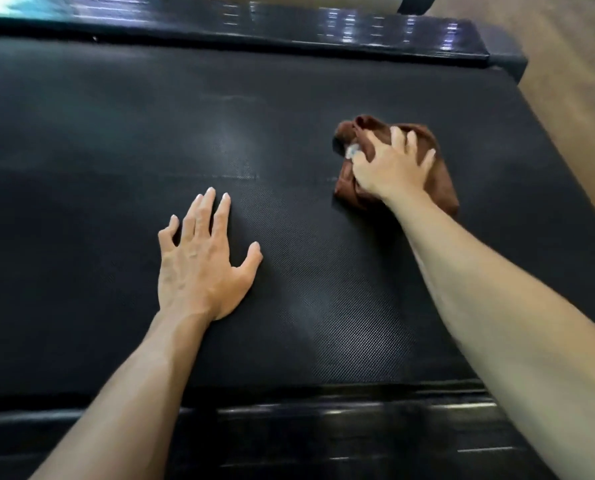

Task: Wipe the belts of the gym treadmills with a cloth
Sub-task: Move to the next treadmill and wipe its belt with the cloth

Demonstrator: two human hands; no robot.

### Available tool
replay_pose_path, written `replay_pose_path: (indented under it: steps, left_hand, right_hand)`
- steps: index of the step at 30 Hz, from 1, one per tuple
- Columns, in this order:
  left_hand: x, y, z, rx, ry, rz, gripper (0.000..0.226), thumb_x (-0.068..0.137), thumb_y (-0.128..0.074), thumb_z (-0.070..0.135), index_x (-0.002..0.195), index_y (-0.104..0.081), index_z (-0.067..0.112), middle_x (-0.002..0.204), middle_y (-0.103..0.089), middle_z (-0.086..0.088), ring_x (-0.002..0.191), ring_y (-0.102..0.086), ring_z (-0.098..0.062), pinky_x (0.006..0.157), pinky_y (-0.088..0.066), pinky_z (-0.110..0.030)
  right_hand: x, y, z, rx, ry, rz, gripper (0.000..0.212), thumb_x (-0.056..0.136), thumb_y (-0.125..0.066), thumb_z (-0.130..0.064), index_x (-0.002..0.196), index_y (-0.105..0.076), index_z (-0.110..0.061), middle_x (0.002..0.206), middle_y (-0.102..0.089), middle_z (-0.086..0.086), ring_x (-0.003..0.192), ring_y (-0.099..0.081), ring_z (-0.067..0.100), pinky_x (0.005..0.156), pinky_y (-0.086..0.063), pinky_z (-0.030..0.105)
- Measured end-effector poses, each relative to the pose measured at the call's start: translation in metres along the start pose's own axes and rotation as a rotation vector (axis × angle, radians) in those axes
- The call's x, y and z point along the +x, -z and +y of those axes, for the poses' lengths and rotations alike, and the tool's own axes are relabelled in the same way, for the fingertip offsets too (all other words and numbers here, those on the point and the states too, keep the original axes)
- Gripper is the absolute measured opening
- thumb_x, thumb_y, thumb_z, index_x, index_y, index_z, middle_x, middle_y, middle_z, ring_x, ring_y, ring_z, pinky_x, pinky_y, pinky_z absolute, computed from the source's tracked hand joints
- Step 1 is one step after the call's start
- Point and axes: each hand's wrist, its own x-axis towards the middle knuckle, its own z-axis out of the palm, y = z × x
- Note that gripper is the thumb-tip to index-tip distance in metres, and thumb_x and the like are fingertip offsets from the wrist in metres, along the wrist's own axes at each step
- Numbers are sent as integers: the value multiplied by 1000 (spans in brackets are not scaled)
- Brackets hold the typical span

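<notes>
1. Right now we are leaning over the treadmill belt (289,323), a dark textured surface running across most of the view, with glossy black side rails (289,427) at its near and far edges.
2. On the left, we are resting our left hand (202,265) flat on the belt, fingers straight and spread, gripping nothing; it is serving as a brace, well apart from the cloth.
3. Moving toward the middle, we are seeing a faint seam line crossing the belt and a pale sheen further up, which we are judging to be light rather than grime, though we cannot tell for sure.
4. On the right, we are pressing the brown cloth (441,181) down with our right hand (389,168), fingers curled into its bunched folds. The cloth is lying on the belt's right part, near the edge that borders the tan floor (573,98).
5. To do this stroke well, we are thinking the cloth should be kept flat under the palm with even pressure, swept in overlapping passes across the belt's width, and the left hand should be holding the belt steady so it does not roll under us.
6. We are judging much of the belt as still needing passes.
</notes>
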Motion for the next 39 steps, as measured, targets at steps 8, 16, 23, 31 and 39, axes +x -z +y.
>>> replay_pose_path:
  steps: [8,16,23,31,39]
  left_hand:
    - [1,-1,-1,2,8,-3,91,86,-13,71,164,-12,23,172,-4,3,158,-2,-12,125,-11,-44]
    - [3,-4,-3,1,-2,-8,88,88,-10,69,164,-10,24,172,-2,3,158,0,-11,125,-7,-44]
    - [-4,7,-6,-190,-12,-15,65,105,-33,38,164,-18,15,172,-7,2,158,0,-11,128,-2,-42]
    - [-65,34,-63,-172,-3,-47,67,105,-39,38,164,-16,15,172,-7,1,158,0,-11,129,-2,-42]
    - [-85,42,-92,-231,129,-25,63,107,-40,32,163,-19,13,172,-11,0,158,-5,-13,128,-3,-42]
  right_hand:
    - [-61,-25,-41,-66,520,-34,68,89,-29,-66,155,-35,-50,172,-16,-7,160,-2,20,126,5,57]
    - [-34,-14,-8,-22,74,35,63,98,-32,-64,157,-35,-46,173,-12,0,160,0,26,125,6,61]
    - [-129,-40,-55,-41,357,33,66,97,-38,-62,160,-29,-43,174,-10,0,160,3,27,126,7,59]
    - [-182,-26,-4,-79,159,-2,69,94,-31,-67,160,-27,-46,174,-10,-1,160,3,27,126,6,60]
    - [-232,-59,-104,-96,490,-11,72,91,-30,-65,160,-27,-47,175,-9,0,160,4,28,125,8,60]
